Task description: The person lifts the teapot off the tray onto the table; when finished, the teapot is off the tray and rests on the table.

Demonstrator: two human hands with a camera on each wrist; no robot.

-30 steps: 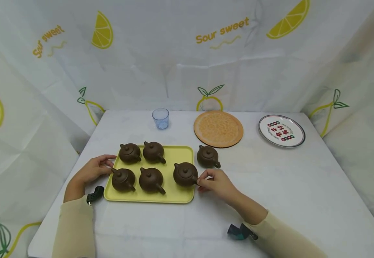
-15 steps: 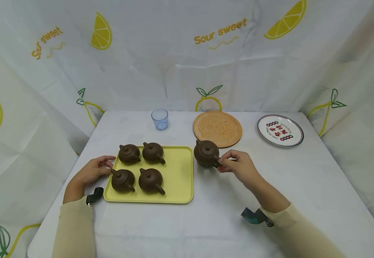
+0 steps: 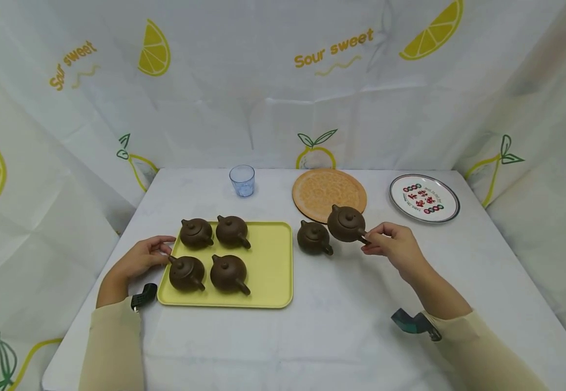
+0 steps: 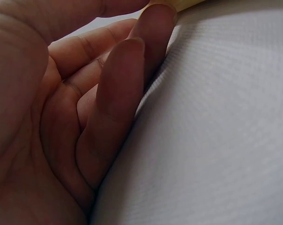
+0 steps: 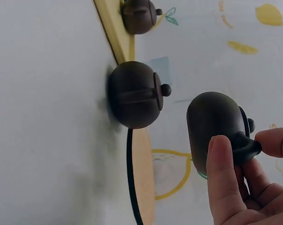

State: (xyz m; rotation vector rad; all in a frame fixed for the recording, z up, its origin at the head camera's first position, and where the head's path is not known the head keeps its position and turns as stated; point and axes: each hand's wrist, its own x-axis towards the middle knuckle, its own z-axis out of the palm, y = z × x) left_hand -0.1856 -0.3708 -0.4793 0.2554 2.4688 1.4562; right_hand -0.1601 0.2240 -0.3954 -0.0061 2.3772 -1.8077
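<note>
R hand (image 3: 397, 251): fingers pinch brown teapot (image 3: 345, 224) off surface (image 3: 341, 326), btwn yellow tray (image 3: 270, 282) & surface's R edge. 2nd teapot (image 3: 312, 238) nr tray's R edge. L hand (image 3: 141, 258): fingers relaxed, touching tray's L edge.

The right hand (image 3: 395, 250) holds up a brown teapot (image 3: 346, 224); the left hand (image 3: 140, 258) rests at a yellow tray's (image 3: 267, 277) edge.

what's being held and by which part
The right hand holds a brown teapot by its handle. The left hand is at the yellow tray; any grip there is unclear.
</note>
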